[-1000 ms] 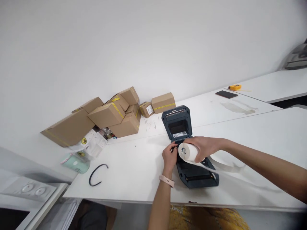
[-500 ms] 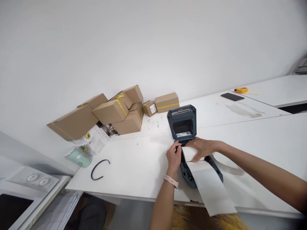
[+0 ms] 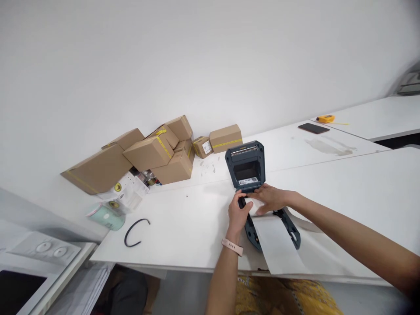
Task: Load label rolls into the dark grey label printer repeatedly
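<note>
A dark blue label printer [image 3: 245, 165] stands on the white table with its lid raised. A white label roll [image 3: 253, 206] sits in its bay, and a loose strip of label paper [image 3: 277, 243] trails over the front toward me. My left hand [image 3: 238, 215], with a pink wristband [image 3: 232, 247], is closed at the roll's left end, thumb against the roll and fingers at the bay's edge. My right hand [image 3: 271, 199] lies over the top and right of the roll, fingers bent around it. The roll's right end is hidden beneath that hand.
Several cardboard boxes [image 3: 147, 153] are piled against the wall at the left. Near them are a mint-green cylinder [image 3: 106, 216] and a dark headband [image 3: 127, 234]. At the far right lie a black phone [image 3: 314, 128] and a yellow tape measure [image 3: 326, 119].
My left thumb has moved right onto the roll's end. The paper strip's free end has drawn back from beyond the table's front edge. The view has shifted slightly.
</note>
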### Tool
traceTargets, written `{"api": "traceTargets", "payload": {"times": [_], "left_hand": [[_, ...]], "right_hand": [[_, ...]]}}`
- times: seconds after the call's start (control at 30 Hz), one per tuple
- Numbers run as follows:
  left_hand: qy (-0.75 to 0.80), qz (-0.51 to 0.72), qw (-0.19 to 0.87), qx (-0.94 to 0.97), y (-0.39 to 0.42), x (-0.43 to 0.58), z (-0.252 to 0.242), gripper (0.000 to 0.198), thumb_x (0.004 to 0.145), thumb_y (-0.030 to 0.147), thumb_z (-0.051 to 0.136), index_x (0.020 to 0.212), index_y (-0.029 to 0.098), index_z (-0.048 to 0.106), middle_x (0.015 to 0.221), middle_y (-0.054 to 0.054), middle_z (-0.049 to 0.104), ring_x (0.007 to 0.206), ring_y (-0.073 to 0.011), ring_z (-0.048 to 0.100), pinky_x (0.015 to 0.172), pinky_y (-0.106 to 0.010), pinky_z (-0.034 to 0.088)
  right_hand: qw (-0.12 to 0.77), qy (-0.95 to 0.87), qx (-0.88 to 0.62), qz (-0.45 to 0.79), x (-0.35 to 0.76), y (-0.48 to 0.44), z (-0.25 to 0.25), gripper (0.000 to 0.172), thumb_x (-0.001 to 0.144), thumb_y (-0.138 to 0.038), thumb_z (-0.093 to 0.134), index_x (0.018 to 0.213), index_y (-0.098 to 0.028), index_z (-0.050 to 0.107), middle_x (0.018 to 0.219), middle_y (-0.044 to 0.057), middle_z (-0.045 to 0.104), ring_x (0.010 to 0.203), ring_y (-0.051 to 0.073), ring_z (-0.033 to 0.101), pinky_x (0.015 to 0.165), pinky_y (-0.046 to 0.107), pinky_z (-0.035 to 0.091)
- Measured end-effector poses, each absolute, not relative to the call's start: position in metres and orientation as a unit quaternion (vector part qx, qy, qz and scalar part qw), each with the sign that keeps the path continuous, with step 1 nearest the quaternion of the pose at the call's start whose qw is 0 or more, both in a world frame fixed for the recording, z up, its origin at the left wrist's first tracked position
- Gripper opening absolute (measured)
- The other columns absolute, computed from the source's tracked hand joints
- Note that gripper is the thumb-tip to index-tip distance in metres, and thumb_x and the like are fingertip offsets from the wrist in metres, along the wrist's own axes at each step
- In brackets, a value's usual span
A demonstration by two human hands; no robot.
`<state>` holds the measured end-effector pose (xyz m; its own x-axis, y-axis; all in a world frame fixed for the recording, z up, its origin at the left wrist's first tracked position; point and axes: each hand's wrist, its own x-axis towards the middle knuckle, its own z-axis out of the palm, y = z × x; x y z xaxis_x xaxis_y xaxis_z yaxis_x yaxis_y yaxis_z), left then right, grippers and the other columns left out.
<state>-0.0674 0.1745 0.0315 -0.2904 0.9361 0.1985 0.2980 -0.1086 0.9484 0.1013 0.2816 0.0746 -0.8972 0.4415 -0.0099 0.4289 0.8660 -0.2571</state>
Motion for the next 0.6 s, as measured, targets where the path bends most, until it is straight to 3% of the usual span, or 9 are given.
{"api": "traceTargets", "payload": {"times": [0.2,0.43,0.6], "left_hand": [[0.593,0.537,0.301,0.52,0.176,-0.068,0.032,0.032,0.077,0.018,0.073,0.107,0.024,0.068,0.149,-0.009,0.057,0.138,-0.0283,0.053,0.118,-0.046,0.035],[0.588,0.534,0.301,0.528,0.178,-0.068,0.029,0.033,0.077,0.017,0.072,0.109,0.024,0.067,0.15,-0.01,0.056,0.141,-0.0275,0.05,0.118,-0.045,0.034],[0.581,0.533,0.309,0.532,0.174,-0.068,0.031,0.035,0.077,0.019,0.072,0.111,0.023,0.067,0.153,-0.011,0.053,0.143,-0.028,0.047,0.119,-0.045,0.033]], "right_hand": [[0.041,-0.961,-0.259,0.086,0.103,0.266,0.071,0.076,0.079,-0.051,0.068,0.144,-0.014,0.057,0.115,0.019,0.073,0.111,0.041,0.064,0.1,0.052,0.04],[0.062,-0.958,-0.264,0.089,0.106,0.258,0.069,0.072,0.084,-0.051,0.066,0.144,-0.012,0.057,0.13,0.021,0.069,0.12,0.041,0.061,0.107,0.053,0.036],[0.071,-0.955,-0.272,0.092,0.107,0.255,0.068,0.065,0.085,-0.045,0.067,0.143,-0.017,0.058,0.133,0.018,0.068,0.121,0.041,0.061,0.107,0.055,0.035]]}}
